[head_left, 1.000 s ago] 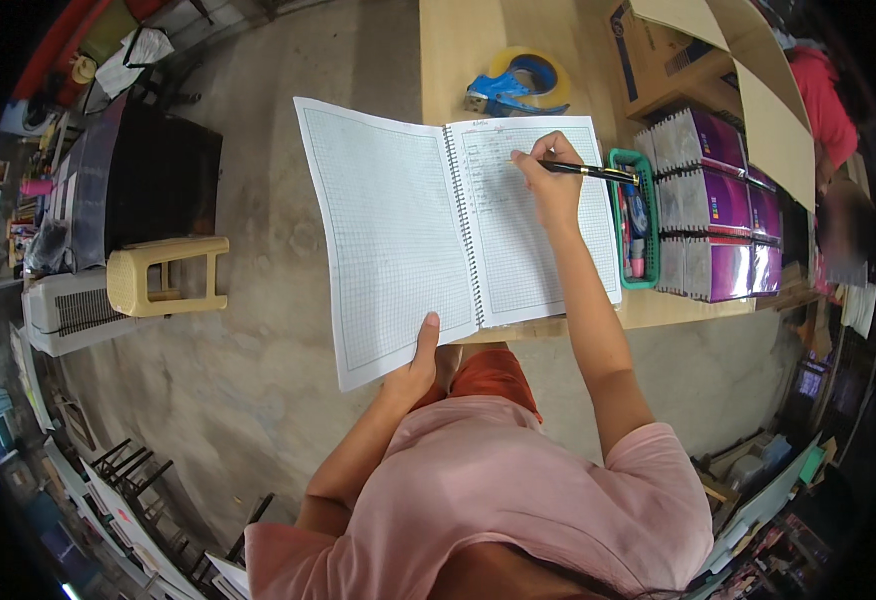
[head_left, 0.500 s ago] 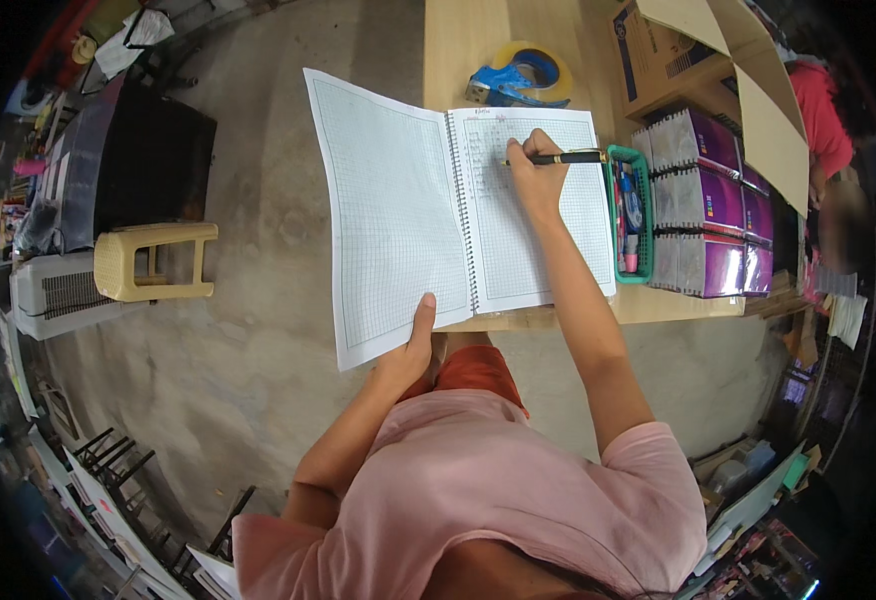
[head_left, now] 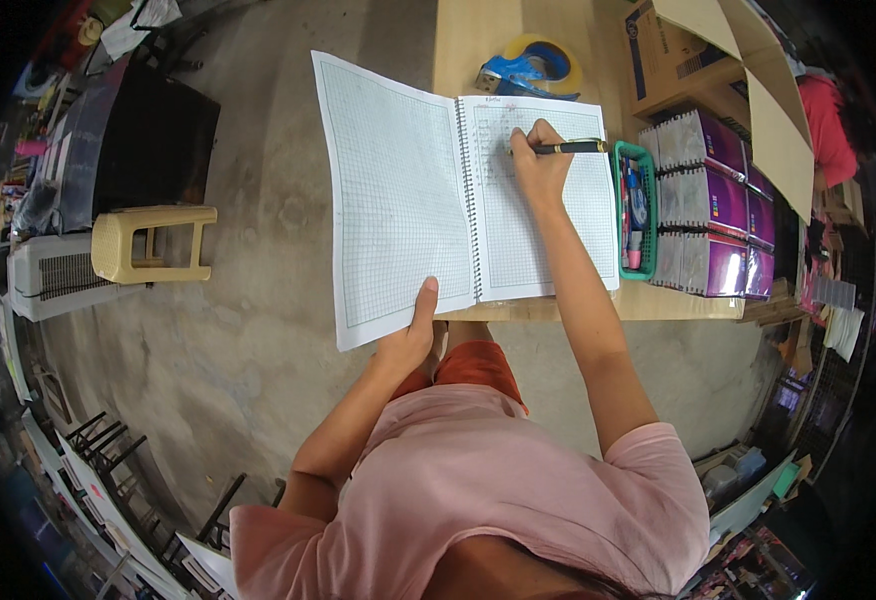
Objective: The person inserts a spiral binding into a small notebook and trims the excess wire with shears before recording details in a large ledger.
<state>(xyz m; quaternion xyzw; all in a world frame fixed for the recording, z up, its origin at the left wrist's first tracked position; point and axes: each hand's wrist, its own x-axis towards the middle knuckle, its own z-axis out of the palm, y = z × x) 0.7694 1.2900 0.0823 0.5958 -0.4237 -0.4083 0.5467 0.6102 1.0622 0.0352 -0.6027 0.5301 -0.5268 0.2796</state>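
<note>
One wooden surface (head_left: 598, 300) carries everything, largest first: an open spiral notebook (head_left: 458, 190) of grid paper, its left page hanging past the surface's left edge. The left hand (head_left: 410, 335) pinches that page's near corner. The right hand (head_left: 538, 160) is clamped on a black pen (head_left: 570, 147), tip on the right page's far part. A green tray (head_left: 634, 210) lies just right.
</note>
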